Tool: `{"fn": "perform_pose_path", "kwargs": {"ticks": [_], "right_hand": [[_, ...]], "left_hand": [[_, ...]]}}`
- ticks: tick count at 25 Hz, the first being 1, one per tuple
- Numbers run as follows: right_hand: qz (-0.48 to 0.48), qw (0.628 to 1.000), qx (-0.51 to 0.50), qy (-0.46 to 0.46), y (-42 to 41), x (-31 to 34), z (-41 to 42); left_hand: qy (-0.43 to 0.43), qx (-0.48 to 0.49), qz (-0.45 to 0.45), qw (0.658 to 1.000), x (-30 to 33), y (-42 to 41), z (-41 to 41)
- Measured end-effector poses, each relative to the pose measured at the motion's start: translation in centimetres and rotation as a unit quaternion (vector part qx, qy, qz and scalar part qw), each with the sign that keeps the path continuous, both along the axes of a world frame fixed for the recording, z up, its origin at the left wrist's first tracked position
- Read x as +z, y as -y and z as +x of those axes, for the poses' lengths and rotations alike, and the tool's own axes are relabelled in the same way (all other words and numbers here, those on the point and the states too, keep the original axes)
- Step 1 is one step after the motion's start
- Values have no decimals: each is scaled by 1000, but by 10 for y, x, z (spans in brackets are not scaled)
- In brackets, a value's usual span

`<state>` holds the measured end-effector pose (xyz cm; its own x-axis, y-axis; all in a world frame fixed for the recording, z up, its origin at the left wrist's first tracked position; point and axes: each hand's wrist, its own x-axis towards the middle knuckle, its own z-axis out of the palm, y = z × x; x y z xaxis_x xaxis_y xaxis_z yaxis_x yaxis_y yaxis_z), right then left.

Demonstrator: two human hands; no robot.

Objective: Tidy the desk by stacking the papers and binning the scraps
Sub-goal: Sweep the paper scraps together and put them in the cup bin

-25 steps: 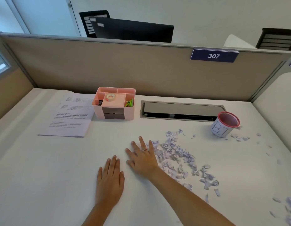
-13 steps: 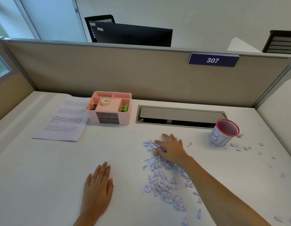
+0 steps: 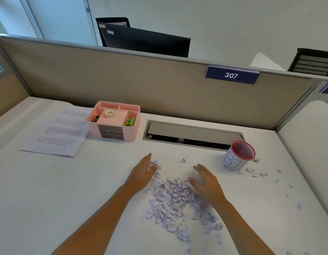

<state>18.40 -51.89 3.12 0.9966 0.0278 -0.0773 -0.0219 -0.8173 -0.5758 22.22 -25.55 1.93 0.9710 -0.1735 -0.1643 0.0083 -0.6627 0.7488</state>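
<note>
A heap of small pale paper scraps [image 3: 173, 201] lies on the white desk [image 3: 49, 199] in front of me. My left hand [image 3: 142, 173] stands on its edge at the heap's left side, fingers straight, touching scraps. My right hand [image 3: 205, 181] stands the same way at the heap's right side, fingers straight. Both palms face each other across the heap. A stack of printed papers [image 3: 58, 131] lies flat at the far left. The bin [image 3: 238, 156], a small pink mesh cup with a white label, stands at the right. More loose scraps [image 3: 256, 173] lie scattered beside it.
A pink desk organiser [image 3: 114, 121] with tape and clips stands beside the papers. A cable slot [image 3: 192, 135] is set into the desk behind the scraps. A beige partition [image 3: 159, 85] closes the back. Stray scraps lie toward the right edge.
My left hand has come forward from lying flat to the heap's left side. My right hand has drawn back from the top of the scraps to their right side; the scraps are bunched closer.
</note>
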Motion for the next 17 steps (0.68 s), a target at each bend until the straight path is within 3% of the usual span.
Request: {"fn": "perform_pose_path", "kwargs": {"ticks": [2, 4, 8, 11, 17], "right_hand": [[12, 995, -42, -86, 11, 0, 11], [-4, 994, -23, -109, 12, -4, 23], [-90, 990, 77, -77, -6, -11, 41], [-103, 982, 147, -61, -19, -15, 40], [3, 984, 180, -13, -15, -15, -21]], "left_hand": [[-15, 3, -28, 1000, 1, 22, 12], [-20, -6, -18, 1000, -1, 39, 16], [-11, -52, -7, 999, -10, 60, 7], [21, -87, -18, 996, -10, 62, -6], [42, -193, 8, 980, -11, 37, -49]]}}
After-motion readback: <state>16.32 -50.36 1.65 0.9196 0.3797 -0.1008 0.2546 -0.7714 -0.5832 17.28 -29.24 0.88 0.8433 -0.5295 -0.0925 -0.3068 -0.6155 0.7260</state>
